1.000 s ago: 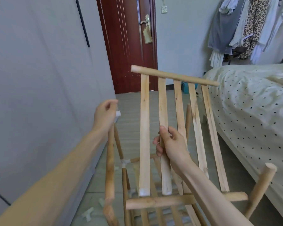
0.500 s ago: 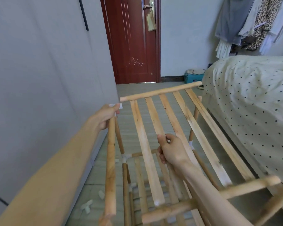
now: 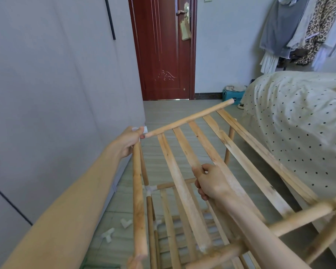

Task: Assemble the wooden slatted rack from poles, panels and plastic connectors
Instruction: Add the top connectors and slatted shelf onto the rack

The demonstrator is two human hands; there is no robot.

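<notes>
A wooden slatted panel (image 3: 231,152) lies nearly flat over the partly built rack (image 3: 171,214). My right hand (image 3: 209,181) grips one of the panel's middle slats from above. My left hand (image 3: 129,141) holds a white plastic connector (image 3: 145,130) at the far end of a wooden pole (image 3: 138,195) on the rack's left side. The left tip of the panel's far round bar (image 3: 190,118) sits right against that connector. A lower slatted shelf joined by a white connector (image 3: 150,189) shows beneath the panel.
Two loose white connectors (image 3: 108,234) (image 3: 126,222) lie on the tiled floor at the left. A grey wardrobe wall (image 3: 47,113) stands close on the left, a polka-dot bed (image 3: 299,123) on the right. A red door (image 3: 163,47) is straight ahead.
The slatted panel has tipped down from nearly upright to almost flat. Its far bar's left end has come to the connector in my left hand.
</notes>
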